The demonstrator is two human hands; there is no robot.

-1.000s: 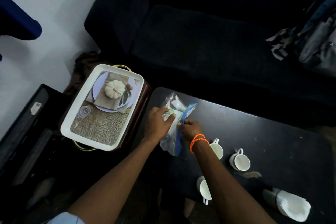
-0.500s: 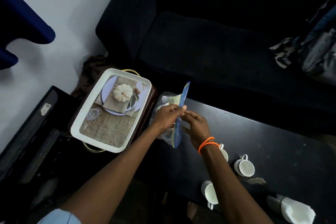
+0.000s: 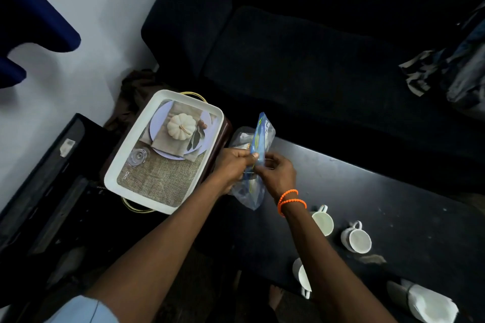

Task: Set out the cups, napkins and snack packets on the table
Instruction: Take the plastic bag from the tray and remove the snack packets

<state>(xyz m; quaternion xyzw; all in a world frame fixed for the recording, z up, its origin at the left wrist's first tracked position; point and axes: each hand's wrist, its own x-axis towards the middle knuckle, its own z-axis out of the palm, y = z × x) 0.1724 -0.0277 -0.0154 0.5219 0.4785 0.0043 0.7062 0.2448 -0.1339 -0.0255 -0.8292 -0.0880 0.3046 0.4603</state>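
My left hand and my right hand both pinch a clear plastic zip bag with a blue strip, held upright over the left end of the black table. Pale packets show dimly inside the bag. Three white cups stand on the table near my right forearm: one by my orange bracelet, one to its right, one at the front edge. A stack of white napkins lies at the table's front right corner.
A white tray printed with a pumpkin picture rests on a dark stand left of the table. A dark sofa runs behind the table, with clothes piled at its right. A black box stands at the far left.
The bag has been lifted off the table and turned upright. Both hands have shifted to pinching it near its blue strip. My head has tilted down slightly.
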